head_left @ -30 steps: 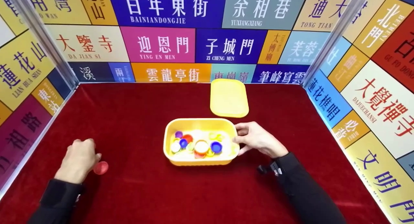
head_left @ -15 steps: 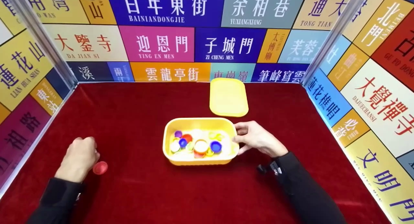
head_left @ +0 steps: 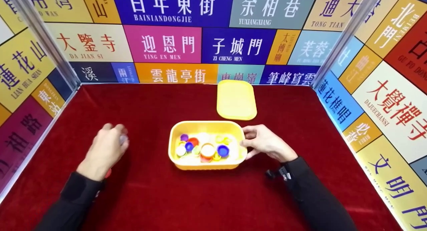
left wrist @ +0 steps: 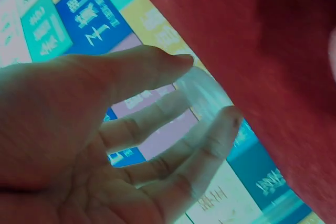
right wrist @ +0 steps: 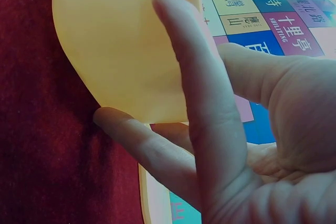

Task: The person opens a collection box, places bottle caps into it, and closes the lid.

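My left hand (head_left: 105, 150) is raised over the left part of the red cloth. Between its thumb and fingers it pinches a small, pale translucent cap (left wrist: 205, 93), blurred in the left wrist view. A red cap (head_left: 108, 173) lies on the cloth, mostly hidden under my left wrist. My right hand (head_left: 267, 142) grips the right end of a yellow plastic box (head_left: 203, 166), its fingers against the end wall (right wrist: 121, 51). Inside the box lie several caps, among them a blue cap (head_left: 223, 151), a purple cap (head_left: 184, 137) and a white cap (head_left: 181, 151).
Behind the box, a yellow lid (head_left: 236, 100) lies flat near the back wall. Red cloth (head_left: 186, 201) covers the table. Printed panels (head_left: 166, 44) stand at the back and both sides, with metal posts at the corners.
My left hand has lifted and moved right and away from me, now with the translucent cap showing at its fingers. The red cap has become mostly covered. My right hand and the box keep their place.
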